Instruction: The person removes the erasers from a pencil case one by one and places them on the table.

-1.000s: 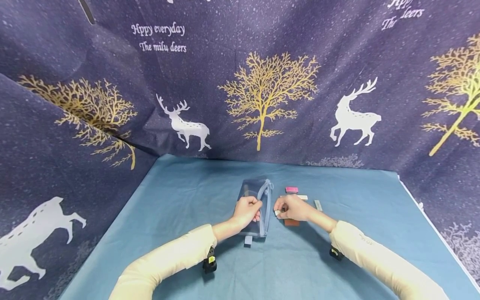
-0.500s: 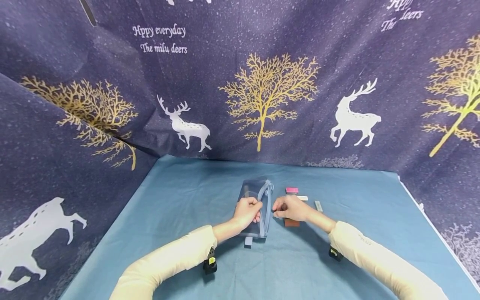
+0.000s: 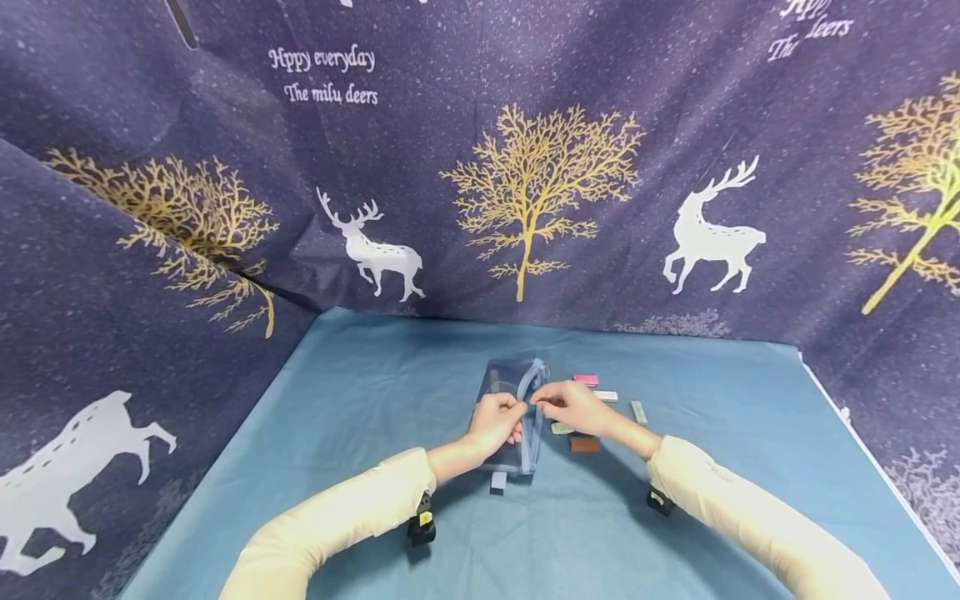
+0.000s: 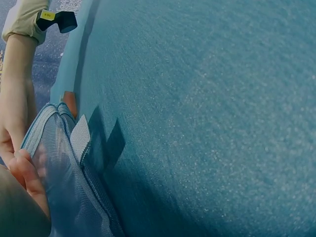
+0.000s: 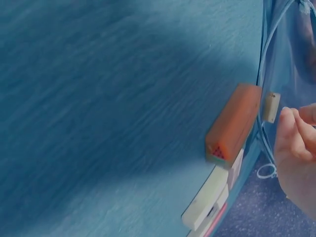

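A blue see-through mesh zip pouch [image 3: 504,373] lies on the blue cloth. My left hand [image 3: 495,427] pinches the pouch by its zipped edge, with thumb and fingers curled. My right hand [image 3: 577,408] is at the pouch's mouth, its thumb and fingertips drawn together close to the left hand. In the right wrist view a small cream block [image 5: 271,107] shows just past the right fingertips [image 5: 286,116], inside the line of the pouch's edge. A narrow gap seems to part it from them; whether they still touch it I cannot tell.
Right of the pouch lie an orange block [image 3: 585,445], a pale block [image 3: 561,428], a white block [image 3: 605,397], a pink block [image 3: 586,380] and a grey-green block [image 3: 638,412]. The pouch's pale tab [image 3: 498,481] sticks out at its near end. A patterned curtain [image 3: 465,167] hangs behind.
The right hand has moved left and slightly away from the body, from beside the blocks to the pouch's mouth. A pale block it covered now shows. The left hand keeps its grip.
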Action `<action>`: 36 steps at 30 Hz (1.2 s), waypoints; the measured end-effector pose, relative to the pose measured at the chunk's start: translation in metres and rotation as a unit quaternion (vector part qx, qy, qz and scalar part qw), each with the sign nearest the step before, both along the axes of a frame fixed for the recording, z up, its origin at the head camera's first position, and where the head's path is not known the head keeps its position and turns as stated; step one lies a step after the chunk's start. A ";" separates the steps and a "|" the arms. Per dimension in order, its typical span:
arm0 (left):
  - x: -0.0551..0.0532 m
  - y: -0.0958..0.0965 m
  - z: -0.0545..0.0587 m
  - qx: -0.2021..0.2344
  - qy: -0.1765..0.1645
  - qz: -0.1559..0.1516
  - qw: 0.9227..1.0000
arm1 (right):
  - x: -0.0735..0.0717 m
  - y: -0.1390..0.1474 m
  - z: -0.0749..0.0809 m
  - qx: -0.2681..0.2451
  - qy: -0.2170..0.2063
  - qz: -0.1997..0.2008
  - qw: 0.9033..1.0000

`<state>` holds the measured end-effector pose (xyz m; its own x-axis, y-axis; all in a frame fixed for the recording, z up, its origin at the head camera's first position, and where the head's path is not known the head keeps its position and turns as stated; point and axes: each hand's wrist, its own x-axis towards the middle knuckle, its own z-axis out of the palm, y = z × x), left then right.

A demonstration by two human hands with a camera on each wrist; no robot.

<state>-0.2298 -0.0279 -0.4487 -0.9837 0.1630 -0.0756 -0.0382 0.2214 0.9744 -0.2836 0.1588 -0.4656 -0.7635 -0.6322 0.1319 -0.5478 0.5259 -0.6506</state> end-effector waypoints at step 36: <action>-0.016 0.005 -0.024 0.030 0.024 -0.010 0.999 | -0.022 -0.045 -0.012 0.085 0.033 -0.028 0.995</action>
